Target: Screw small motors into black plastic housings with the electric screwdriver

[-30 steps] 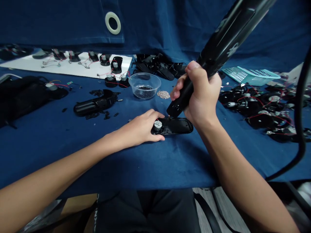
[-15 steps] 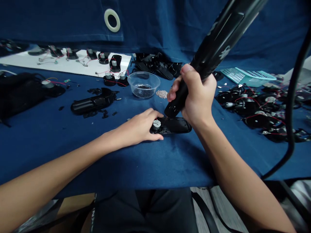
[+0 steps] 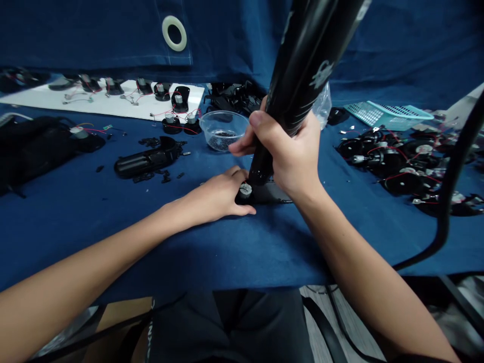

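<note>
Right hand (image 3: 289, 156): closed tight around a chunky black electric screwdriver (image 3: 297, 85), thumb wrapped over the barrel, tool angled up and away toward the top of the view.

Screwdriver nose: pointing down at the black plastic housing (image 3: 273, 194), right beside the silver motor end (image 3: 245, 190). Looks like it's touching, but the hand blocks a clean look.

Left hand (image 3: 215, 194): open and palm down, fingers draped over the near end of the housing, pinning it rather than really gripping it.

Housing: lying flat on the blue-covered bench (image 3: 113, 242), right between both hands, mostly hidden behind them.

Just past the hands: a clear plastic bowl (image 3: 223, 130) with small black bits in it, and a crinkly clear plastic bag (image 3: 322, 106) behind the screwdriver.

Bench, left side: an opened black shell (image 3: 145, 161) with loose black pieces around it, plus a white board (image 3: 94, 103) lined with small motors and red wires.

Bench, right side: a big jumble of black parts with red wires (image 3: 393, 164), and a teal plastic basket (image 3: 389, 115) behind them.

Backdrop: blue fabric with a pale ring grommet (image 3: 174, 33), and a black cable (image 3: 449, 186) curving down on the right.
</note>
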Motion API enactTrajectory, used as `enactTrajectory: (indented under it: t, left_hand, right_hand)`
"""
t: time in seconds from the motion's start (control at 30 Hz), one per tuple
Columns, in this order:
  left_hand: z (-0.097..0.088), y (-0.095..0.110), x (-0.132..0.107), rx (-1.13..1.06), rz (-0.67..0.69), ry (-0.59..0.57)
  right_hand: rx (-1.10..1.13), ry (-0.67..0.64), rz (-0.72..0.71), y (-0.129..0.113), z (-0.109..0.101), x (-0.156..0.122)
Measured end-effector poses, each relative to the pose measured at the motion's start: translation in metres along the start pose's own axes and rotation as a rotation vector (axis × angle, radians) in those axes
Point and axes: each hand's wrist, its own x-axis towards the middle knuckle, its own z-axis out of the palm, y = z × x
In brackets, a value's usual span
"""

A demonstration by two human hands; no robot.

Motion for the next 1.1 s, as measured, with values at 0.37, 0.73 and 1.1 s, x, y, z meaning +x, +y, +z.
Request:
enactTrajectory:
  t: [0.37, 0.73, 1.1]
  left_hand:
    - [0.007, -0.005, -0.003, 0.156, 0.083, 0.029]
    - [0.008, -0.003, -0.004, 0.212, 0.099, 0.024]
    - [0.006, -0.004, -0.003, 0.215, 0.100, 0.002]
  right_hand:
    - [-0.055, -0.005, -0.011, 0.008, -0.003, 0.001]
    - [0.026, -0.030, -0.044, 0.011, -0.001, 0.003]
    - [0.047, -0.009, -0.042, 0.007, 0.005, 0.001]
